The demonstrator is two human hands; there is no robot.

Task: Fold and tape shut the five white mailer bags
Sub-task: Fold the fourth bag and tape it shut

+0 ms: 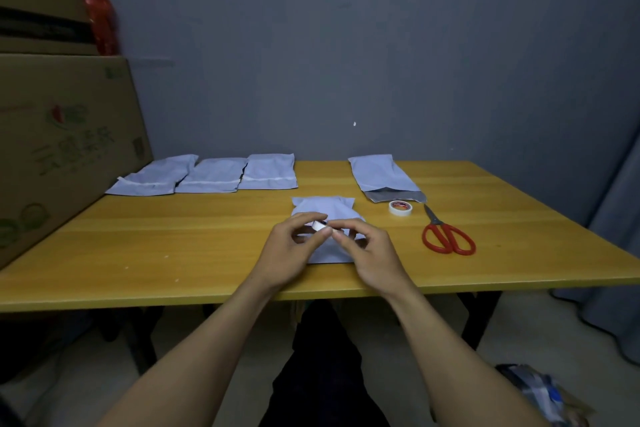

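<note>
A folded white mailer bag (323,208) lies on the yellow table (173,239) in front of me. Just above it my left hand (287,253) pinches a small white piece of tape (318,225) between thumb and fingers. My right hand (372,253) meets it from the right, its thumb and forefinger pinching the same piece. Both hands hide the bag's near half. Three white mailer bags (214,175) lie side by side at the back left. Another bag (381,173), its grey mouth open, lies at the back right.
A white tape roll (400,207) and red-handled scissors (446,236) lie to the right of the middle bag. Large cardboard boxes (59,149) stand against the table's left side. A grey wall is close behind the table.
</note>
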